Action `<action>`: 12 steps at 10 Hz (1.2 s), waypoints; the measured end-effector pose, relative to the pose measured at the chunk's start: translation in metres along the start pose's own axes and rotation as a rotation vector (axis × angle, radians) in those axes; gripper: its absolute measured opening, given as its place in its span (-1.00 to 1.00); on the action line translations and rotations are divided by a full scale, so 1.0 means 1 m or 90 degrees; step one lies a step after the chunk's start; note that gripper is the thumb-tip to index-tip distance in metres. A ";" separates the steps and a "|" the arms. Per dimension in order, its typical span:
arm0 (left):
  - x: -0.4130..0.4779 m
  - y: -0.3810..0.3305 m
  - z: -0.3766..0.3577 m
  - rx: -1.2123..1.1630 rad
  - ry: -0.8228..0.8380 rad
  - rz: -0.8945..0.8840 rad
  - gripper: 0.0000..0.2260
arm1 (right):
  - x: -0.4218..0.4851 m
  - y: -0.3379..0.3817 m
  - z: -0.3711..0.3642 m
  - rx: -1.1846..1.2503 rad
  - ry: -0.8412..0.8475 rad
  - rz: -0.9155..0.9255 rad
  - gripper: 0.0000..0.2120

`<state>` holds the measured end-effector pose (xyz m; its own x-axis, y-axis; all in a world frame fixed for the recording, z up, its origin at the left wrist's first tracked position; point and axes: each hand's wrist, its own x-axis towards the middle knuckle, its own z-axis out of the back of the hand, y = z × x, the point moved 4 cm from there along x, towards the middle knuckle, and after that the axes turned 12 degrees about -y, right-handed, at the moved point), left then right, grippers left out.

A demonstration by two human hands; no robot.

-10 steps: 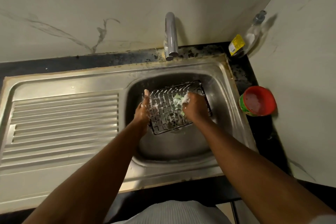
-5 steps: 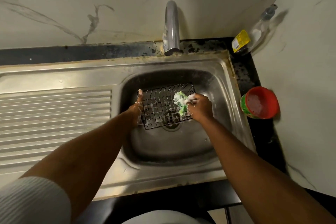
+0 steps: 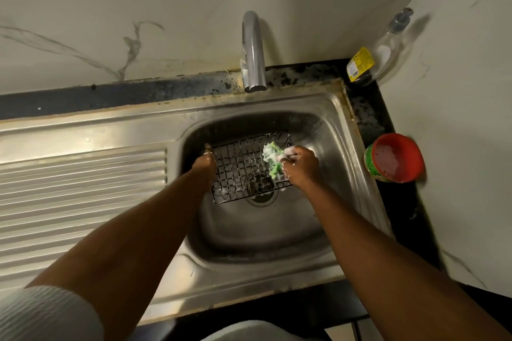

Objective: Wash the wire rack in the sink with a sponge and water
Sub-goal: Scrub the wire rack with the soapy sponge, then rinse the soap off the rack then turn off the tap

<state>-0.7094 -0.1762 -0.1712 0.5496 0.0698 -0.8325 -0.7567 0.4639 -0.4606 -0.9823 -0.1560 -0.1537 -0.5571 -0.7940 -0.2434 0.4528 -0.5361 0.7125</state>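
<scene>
A dark wire rack [image 3: 241, 171] lies tilted inside the steel sink basin [image 3: 263, 232], over the drain. My left hand [image 3: 205, 164] grips the rack's left edge. On the rack's right side, my right hand [image 3: 302, 167] presses a green, soapy sponge [image 3: 273, 159] against the wires. White foam covers the sponge and my right fingers. The chrome tap [image 3: 252, 50] stands behind the basin, and no water stream shows from it.
A ribbed steel drainboard [image 3: 80, 191] extends left of the basin. A red-rimmed tub [image 3: 394, 158] sits on the dark counter at right. A clear pump bottle with a yellow label [image 3: 379, 55] stands in the back right corner. Marble walls close off the back and right.
My right hand with the sponge has moved from the rack's middle to its right edge. The rack has shifted slightly in my left hand.
</scene>
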 end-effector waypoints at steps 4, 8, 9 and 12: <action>-0.092 0.042 -0.016 0.670 0.120 -0.669 -0.27 | -0.014 0.030 0.105 0.105 -0.184 0.159 -0.83; -0.100 0.145 -0.070 0.734 0.491 -0.677 -0.39 | 0.000 -0.026 0.247 0.065 -0.408 0.100 -0.84; -0.145 0.141 -0.039 0.755 0.527 -0.691 -0.63 | 0.002 -0.037 0.246 0.048 -0.372 0.093 -0.86; -0.160 0.145 -0.024 0.744 0.594 -0.655 -0.84 | 0.004 -0.053 0.237 -0.085 -0.318 0.149 -0.75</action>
<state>-0.9150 -0.1411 -0.1123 -0.0813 -0.8865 -0.4555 0.5561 0.3389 -0.7589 -1.1731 -0.0632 -0.0364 -0.6783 -0.6810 0.2759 0.6701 -0.4193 0.6124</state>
